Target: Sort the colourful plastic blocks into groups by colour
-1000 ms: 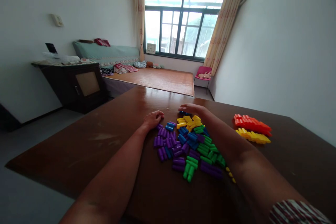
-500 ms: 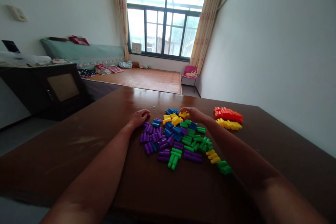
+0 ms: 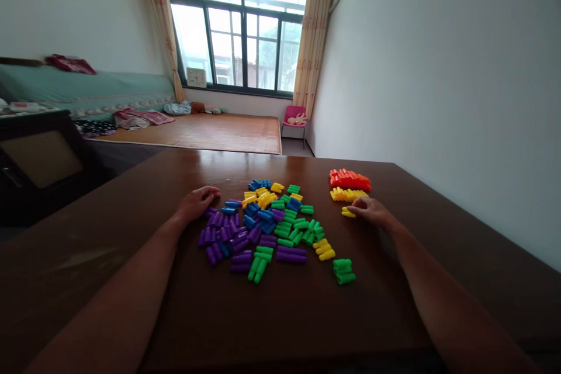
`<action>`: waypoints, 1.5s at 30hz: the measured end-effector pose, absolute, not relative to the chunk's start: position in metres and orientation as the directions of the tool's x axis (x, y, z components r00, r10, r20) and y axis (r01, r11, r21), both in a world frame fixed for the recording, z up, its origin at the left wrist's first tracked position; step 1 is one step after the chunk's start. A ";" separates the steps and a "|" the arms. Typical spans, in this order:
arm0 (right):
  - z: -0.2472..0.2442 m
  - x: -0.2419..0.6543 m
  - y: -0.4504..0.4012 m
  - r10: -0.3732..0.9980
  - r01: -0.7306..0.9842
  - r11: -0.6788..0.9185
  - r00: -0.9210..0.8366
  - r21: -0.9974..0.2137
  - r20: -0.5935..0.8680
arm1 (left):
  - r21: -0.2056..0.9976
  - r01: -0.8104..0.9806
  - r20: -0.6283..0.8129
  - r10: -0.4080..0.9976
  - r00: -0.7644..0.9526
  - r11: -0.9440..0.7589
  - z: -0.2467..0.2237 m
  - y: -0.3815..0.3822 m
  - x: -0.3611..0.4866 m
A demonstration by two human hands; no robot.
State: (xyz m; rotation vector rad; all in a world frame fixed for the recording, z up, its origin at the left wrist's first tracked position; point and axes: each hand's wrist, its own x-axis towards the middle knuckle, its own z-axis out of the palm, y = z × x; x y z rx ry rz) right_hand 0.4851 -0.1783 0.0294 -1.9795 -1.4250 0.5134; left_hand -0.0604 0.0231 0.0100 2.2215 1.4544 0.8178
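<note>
My right hand (image 3: 370, 210) pinches a small yellow toy block (image 3: 348, 212) made of joined tubes, just above or on the table in front of the yellow row (image 3: 348, 194). My left hand (image 3: 199, 201) rests on the table left of the pile, fingers curled together, and I see nothing in it. Close by its fingers lie purple blocks (image 3: 221, 225) and a blue block (image 3: 230, 208). Green blocks (image 3: 287, 225) and yellow blocks (image 3: 263, 197) lie mixed in the middle of the pile. Behind the yellow row stands a row of orange-red blocks (image 3: 349, 179).
The brown table (image 3: 280, 321) has a glossy top. Apart from the pile, a yellow block (image 3: 324, 249) and a green block (image 3: 344, 272) lie toward the front right. Beyond the table are a bed (image 3: 228, 134), a pink chair (image 3: 294, 117) and a dark cabinet (image 3: 41, 158).
My right hand has moved right from the back of the pile to the yellow row with a yellow block. The view has turned right. My left hand stays beside the pile.
</note>
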 end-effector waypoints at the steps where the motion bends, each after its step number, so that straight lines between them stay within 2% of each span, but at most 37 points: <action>1: 0.031 0.486 -0.180 0.933 0.747 -0.239 0.354 -0.620 0.067 | 0.583 0.706 0.266 0.916 0.301 -0.402 0.012 0.021 -0.060; 3: 0.037 0.489 -0.184 0.926 0.786 -0.262 0.368 -0.561 0.084 | 0.589 0.701 0.264 0.916 0.303 -0.402 0.015 0.017 -0.058; 5: 0.044 0.492 -0.189 0.948 0.753 -0.207 0.313 -0.624 0.064 | 0.595 0.693 0.270 0.913 0.305 -0.407 0.019 0.013 -0.056; 8: 0.048 0.493 -0.196 0.992 0.671 -0.058 0.119 -0.740 0.030 | 0.606 0.689 0.266 0.918 0.296 -0.398 0.022 0.010 -0.055; 12: 0.041 0.506 -0.198 0.999 0.656 -0.030 0.038 -0.754 -0.008 | 0.615 0.680 0.269 0.917 0.294 -0.398 0.021 0.012 -0.056; 14: 0.034 0.525 -0.199 0.998 0.657 -0.067 0.061 -0.751 -0.035 | 0.618 0.672 0.275 0.913 0.301 -0.408 0.019 0.015 -0.057; 16: 0.025 0.551 -0.201 0.987 0.660 -0.114 0.163 -0.743 -0.006 | 0.618 0.670 0.274 0.912 0.307 -0.411 0.016 0.018 -0.059; 19: 0.011 0.581 -0.200 0.879 0.701 -0.215 0.442 -0.680 0.178 | 0.614 0.676 0.269 0.913 0.306 -0.407 0.015 0.020 -0.060; 21: 0.003 0.587 -0.194 0.783 0.732 -0.270 0.545 -0.625 0.300 | 0.613 0.682 0.265 0.917 0.299 -0.399 0.015 0.020 -0.061; 25: -0.006 0.577 -0.173 0.751 0.797 -0.275 0.528 -0.538 0.397 | 0.616 0.689 0.251 0.924 0.287 -0.381 0.017 0.019 -0.060; 31: -0.008 0.575 -0.169 0.806 0.817 -0.222 0.461 -0.533 0.371 | 0.605 0.687 0.277 0.916 0.290 -0.401 0.017 0.017 -0.059; 33: -0.005 0.576 -0.174 0.778 0.813 -0.239 0.487 -0.530 0.396 | 0.596 0.692 0.289 0.913 0.287 -0.407 0.017 0.015 -0.058; 36: 0.008 0.558 -0.175 0.672 0.834 -0.210 0.502 -0.510 0.544 | 0.583 0.703 0.296 0.912 0.284 -0.408 0.016 0.014 -0.057; 38: 0.021 0.527 -0.168 0.631 0.875 -0.131 0.435 -0.465 0.642 | 0.575 0.714 0.288 0.916 0.280 -0.399 0.015 0.014 -0.057; 40: 0.033 0.481 -0.155 0.697 0.919 0.003 0.281 -0.395 0.660 | 0.567 0.729 0.278 0.922 0.269 -0.383 0.014 0.014 -0.057; 42: 0.042 0.429 -0.137 0.813 0.931 0.185 0.035 -0.316 0.581 | 0.565 0.733 0.278 0.924 0.262 -0.378 0.013 0.013 -0.057; 45: 0.051 0.359 -0.100 0.871 0.899 0.367 -0.242 -0.239 0.427 | 0.578 0.714 0.295 0.917 0.268 -0.395 0.013 0.013 -0.057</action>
